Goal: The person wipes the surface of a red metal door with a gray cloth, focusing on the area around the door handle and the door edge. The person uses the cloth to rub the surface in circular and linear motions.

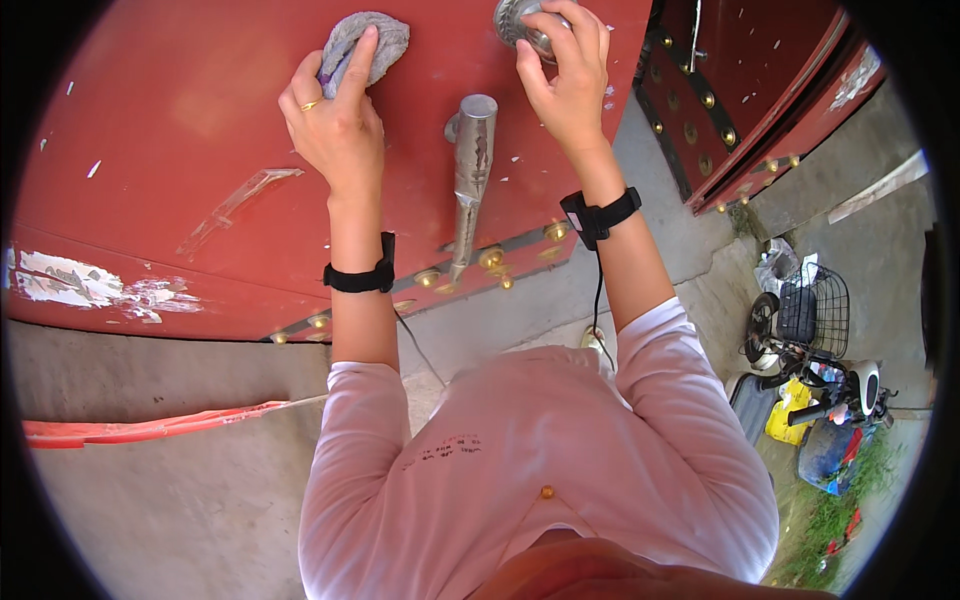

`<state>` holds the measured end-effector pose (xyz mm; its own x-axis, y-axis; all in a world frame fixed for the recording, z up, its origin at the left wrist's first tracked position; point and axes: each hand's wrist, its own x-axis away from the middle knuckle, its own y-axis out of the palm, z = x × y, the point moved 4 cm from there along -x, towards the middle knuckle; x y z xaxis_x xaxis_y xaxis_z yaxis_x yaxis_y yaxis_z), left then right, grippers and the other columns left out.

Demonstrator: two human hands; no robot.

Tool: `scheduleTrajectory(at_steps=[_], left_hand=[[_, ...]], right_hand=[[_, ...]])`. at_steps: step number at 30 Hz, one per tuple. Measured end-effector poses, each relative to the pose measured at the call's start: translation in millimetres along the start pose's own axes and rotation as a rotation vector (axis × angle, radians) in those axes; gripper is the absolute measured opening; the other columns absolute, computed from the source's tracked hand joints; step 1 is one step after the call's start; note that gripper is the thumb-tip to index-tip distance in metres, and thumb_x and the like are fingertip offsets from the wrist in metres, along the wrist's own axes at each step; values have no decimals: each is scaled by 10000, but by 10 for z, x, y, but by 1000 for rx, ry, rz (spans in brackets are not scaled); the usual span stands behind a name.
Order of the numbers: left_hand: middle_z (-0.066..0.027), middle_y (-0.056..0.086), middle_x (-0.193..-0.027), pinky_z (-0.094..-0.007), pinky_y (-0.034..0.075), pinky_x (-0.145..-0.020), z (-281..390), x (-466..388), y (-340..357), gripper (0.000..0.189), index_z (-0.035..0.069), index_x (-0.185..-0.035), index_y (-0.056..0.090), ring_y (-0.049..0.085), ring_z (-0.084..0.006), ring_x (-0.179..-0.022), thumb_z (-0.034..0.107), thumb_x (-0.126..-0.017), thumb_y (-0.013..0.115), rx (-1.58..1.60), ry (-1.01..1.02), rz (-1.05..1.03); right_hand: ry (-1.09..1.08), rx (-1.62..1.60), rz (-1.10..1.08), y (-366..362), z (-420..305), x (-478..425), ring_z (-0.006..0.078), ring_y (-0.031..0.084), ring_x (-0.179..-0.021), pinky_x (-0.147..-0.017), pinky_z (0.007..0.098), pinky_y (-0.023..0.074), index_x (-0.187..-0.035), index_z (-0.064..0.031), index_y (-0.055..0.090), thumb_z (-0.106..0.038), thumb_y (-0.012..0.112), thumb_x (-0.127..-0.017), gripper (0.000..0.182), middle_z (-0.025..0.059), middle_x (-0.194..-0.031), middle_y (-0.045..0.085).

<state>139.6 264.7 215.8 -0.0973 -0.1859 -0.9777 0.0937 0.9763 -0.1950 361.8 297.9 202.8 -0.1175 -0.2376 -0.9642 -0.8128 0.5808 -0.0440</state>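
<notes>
A red metal door (187,97) stands upright before me, its paint scraped in places. My left hand (337,139) presses a folded grey cloth (388,46) against the door face, index finger laid straight over it. Up at the right, the fingers of my right hand (574,82) curl around a round metal door knob (513,24), partly covering it. Between my forearms a tubular metal pull handle (475,150) projects from the door. Its wrapping looks torn and wrinkled.
Brass-coloured studs (491,257) line the door's bottom edge. Another studded red door leaf (731,60) stands at the right. A scooter with a wire basket (829,315) is parked beyond my right arm, near a yellow container (790,411). Red plastic strip (165,427) stretches at left.
</notes>
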Motion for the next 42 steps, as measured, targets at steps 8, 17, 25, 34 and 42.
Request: scheduleTrajectory(at_steps=[8, 17, 25, 34, 42], left_hand=[[-20, 574, -1153, -365, 519, -783, 364, 153, 178, 663, 458, -1219, 685, 538, -253, -935, -17, -758, 649, -36, 146, -81], [-13, 560, -1134, -364, 509, -796, 171, 830, 141, 620, 438, -1213, 692, 547, -240, -924, 12, -764, 650, -59, 163, -249], [-20, 566, -1139, -376, 505, -817, -116, 1420, 14, 634, 418, -1214, 695, 546, -236, -944, 6, -736, 639, -20, 103, -357], [-64, 584, -1154, -378, 517, -793, -384, 599, -238, 651, 393, -1183, 725, 546, -276, -967, -56, -715, 675, -90, 56, -164], [-61, 588, -1162, -361, 520, -769, 42, -395, -71, 687, 438, -1199, 704, 540, -274, -937, -65, -737, 635, -69, 90, 27]], right_hand=[[-19, -9, -17, -27, 33, -14, 399, 526, -1149, -952, 470, 464, -1064, -64, 631, -32, 697, -759, 313, 144, -1182, 585], [-54, -8, -22, 19, 113, 21, 403, 518, -1160, -962, 474, 458, -1083, -65, 628, -37, 698, -765, 326, 150, -1193, 576], [-20, 4, -29, -20, 40, -4, 394, 517, -1167, -967, 466, 453, -1081, -57, 625, -11, 691, -756, 334, 150, -1195, 576], [-1, 5, -14, 22, 24, 31, 392, 520, -1170, -968, 462, 454, -1070, -58, 623, -12, 688, -758, 322, 144, -1197, 580], [-39, 3, -8, 4, 73, 7, 397, 523, -1164, -952, 465, 472, -1070, -68, 627, -35, 694, -769, 310, 139, -1195, 580]])
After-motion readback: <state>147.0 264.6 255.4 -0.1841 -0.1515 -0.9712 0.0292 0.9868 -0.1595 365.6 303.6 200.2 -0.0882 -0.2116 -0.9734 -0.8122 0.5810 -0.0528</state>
